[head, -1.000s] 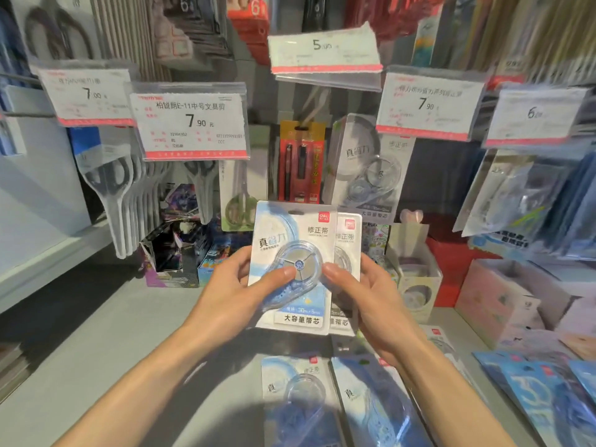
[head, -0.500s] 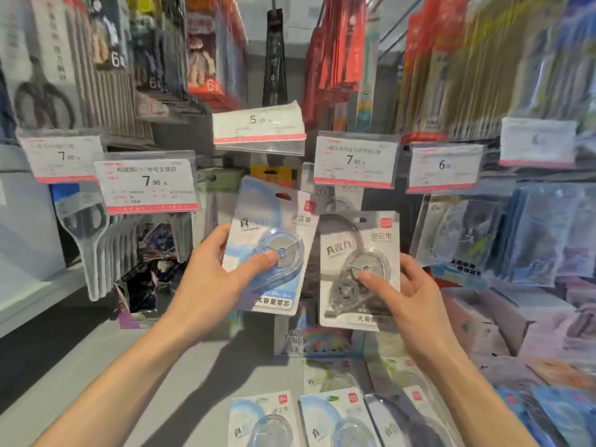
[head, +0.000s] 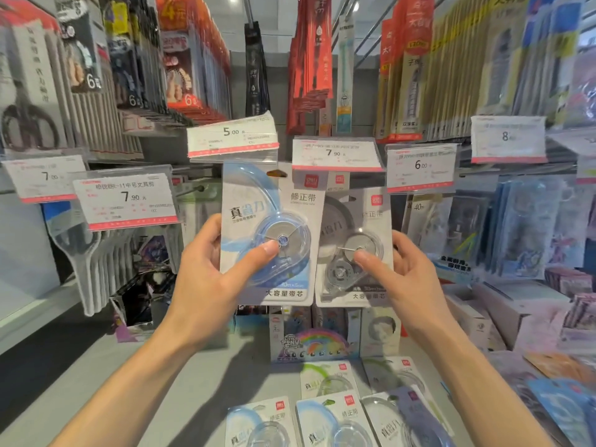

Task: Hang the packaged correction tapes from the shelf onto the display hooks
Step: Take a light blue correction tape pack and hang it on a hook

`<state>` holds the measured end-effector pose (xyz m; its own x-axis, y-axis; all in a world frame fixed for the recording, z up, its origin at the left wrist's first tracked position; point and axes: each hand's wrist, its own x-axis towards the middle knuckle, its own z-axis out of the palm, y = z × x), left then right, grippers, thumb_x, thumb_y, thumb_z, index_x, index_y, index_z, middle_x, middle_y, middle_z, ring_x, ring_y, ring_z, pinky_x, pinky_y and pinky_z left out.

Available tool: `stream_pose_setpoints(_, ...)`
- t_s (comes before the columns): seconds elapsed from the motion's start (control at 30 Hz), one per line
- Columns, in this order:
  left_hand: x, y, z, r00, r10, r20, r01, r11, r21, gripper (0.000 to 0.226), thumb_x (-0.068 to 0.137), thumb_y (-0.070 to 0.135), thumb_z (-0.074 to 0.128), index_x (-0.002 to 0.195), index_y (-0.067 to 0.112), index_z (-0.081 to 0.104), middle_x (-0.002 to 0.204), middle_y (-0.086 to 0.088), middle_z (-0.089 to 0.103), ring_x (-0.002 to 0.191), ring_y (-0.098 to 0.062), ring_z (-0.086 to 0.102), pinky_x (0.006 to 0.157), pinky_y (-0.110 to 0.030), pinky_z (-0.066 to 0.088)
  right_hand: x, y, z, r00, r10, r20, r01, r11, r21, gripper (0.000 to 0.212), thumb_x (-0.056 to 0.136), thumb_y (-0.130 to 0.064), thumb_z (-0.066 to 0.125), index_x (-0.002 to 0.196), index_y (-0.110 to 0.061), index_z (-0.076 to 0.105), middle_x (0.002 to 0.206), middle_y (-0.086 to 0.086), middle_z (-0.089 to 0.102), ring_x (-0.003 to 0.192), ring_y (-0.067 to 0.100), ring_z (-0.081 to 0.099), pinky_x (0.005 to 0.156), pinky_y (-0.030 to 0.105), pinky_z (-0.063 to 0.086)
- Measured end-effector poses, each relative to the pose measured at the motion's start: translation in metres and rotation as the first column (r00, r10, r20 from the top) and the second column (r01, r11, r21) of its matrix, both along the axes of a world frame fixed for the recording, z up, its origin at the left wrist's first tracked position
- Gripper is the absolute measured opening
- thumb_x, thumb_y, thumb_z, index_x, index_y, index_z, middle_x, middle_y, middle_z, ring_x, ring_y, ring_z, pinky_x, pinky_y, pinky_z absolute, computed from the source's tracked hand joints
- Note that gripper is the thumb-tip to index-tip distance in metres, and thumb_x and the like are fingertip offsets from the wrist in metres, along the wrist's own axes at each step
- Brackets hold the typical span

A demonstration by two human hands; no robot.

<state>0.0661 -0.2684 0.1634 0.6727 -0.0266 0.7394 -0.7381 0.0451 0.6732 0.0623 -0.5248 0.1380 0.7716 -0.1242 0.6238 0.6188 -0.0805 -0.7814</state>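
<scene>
Your left hand [head: 206, 269] pinches the blue-printed carded correction tape [head: 269, 233] upright, its long axis vertical and its hang slot at the top beneath the 5.00 price tag [head: 232, 138]. Your right hand [head: 396, 275] pinches the grey carded correction tape [head: 354, 250] just beside it, lower.

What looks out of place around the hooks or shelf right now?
Several correction tape packs lie loose and overlapping on the shelf instead of hanging. The 5.00 price tag sits tilted compared with its neighbours. Nothing looks damaged or spilled.
</scene>
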Motion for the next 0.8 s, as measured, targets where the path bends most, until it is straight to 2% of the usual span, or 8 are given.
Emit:
stream_pose_setpoints(0.27, -0.006, 0.0, 0.006, 1.0, -0.001, 0.004, 0.001, 0.999, -0.036, 0.045, 0.077, 0.038, 0.08, 0.12, 0.031, 0.067, 0.117, 0.005, 0.078, 0.106, -0.016, 0.076, 0.088, -0.029, 0.06, 0.018, 0.015, 0.026, 0.998, 0.014, 0.057, -0.014, 1.0, -0.004, 0.043, 0.084, -0.042, 0.08, 0.123, -0.032, 0.064, 0.113, -0.01, 0.079, 0.105, 0.008, 0.075, 0.088, 0.019, 0.058)
stream_pose_setpoints(0.37, -0.006, 0.001, 0.006, 1.0, 0.007, 0.005, -0.007, 1.0, -0.03, 0.047, 0.076, 0.038, 0.08, 0.12, 0.031, 0.066, 0.117, 0.005, 0.078, 0.107, -0.017, 0.076, 0.09, -0.032, 0.06, 0.028, 0.02, 0.03, 0.999, 0.002, 0.035, -0.002, 1.0, -0.003, 0.036, 0.082, -0.038, 0.078, 0.114, -0.04, 0.062, 0.108, -0.015, 0.08, 0.102, 0.004, 0.075, 0.084, 0.019, 0.058)
stream_pose_setpoints(0.5, -0.008, 0.002, 0.006, 1.0, 0.008, 0.012, -0.008, 1.0, -0.024, 0.047, 0.076, 0.038, 0.08, 0.119, 0.031, 0.066, 0.116, 0.007, 0.078, 0.106, -0.014, 0.076, 0.09, -0.027, 0.06, 0.039, 0.022, 0.026, 1.0, -0.02, 0.001, 0.02, 1.0, 0.006, 0.03, 0.089, -0.026, 0.078, 0.115, -0.034, 0.063, 0.104, -0.012, 0.081, 0.095, 0.004, 0.076, 0.076, 0.015, 0.057)
stream_pose_setpoints(0.67, -0.007, 0.003, 0.006, 1.0, 0.011, 0.014, -0.011, 1.0, -0.014, 0.046, 0.076, 0.038, 0.079, 0.12, 0.033, 0.065, 0.117, 0.009, 0.078, 0.107, -0.013, 0.075, 0.088, -0.024, 0.058, 0.051, 0.021, 0.023, 0.991, -0.121, -0.054, 0.124, 0.99, 0.065, 0.041, 0.084, -0.042, 0.083, 0.118, -0.03, 0.062, 0.096, -0.02, 0.079, 0.087, -0.003, 0.074, 0.067, 0.007, 0.052)
stream_pose_setpoints(0.73, -0.005, 0.003, 0.005, 1.0, 0.024, 0.009, -0.024, 1.0, -0.006, 0.046, 0.075, 0.039, 0.08, 0.119, 0.032, 0.065, 0.116, 0.009, 0.078, 0.105, -0.013, 0.076, 0.088, -0.026, 0.059, 0.058, 0.023, 0.024, 0.981, -0.161, -0.108, 0.166, 0.986, 0.037, 0.045, 0.08, -0.053, 0.083, 0.114, -0.03, 0.064, 0.089, -0.025, 0.077, 0.08, -0.004, 0.072, 0.062, 0.009, 0.049)
stream_pose_setpoints(0.8, -0.004, 0.004, 0.003, 0.999, 0.039, 0.004, -0.04, 0.999, 0.007, 0.048, 0.074, 0.041, 0.08, 0.119, 0.03, 0.066, 0.115, 0.009, 0.078, 0.104, -0.013, 0.076, 0.09, -0.027, 0.06, 0.066, 0.026, 0.021, 0.967, -0.188, -0.172, 0.194, 0.981, 0.018, 0.043, 0.078, -0.061, 0.081, 0.105, -0.031, 0.067, 0.084, -0.015, 0.078, 0.078, 0.001, 0.071, 0.059, 0.016, 0.049)
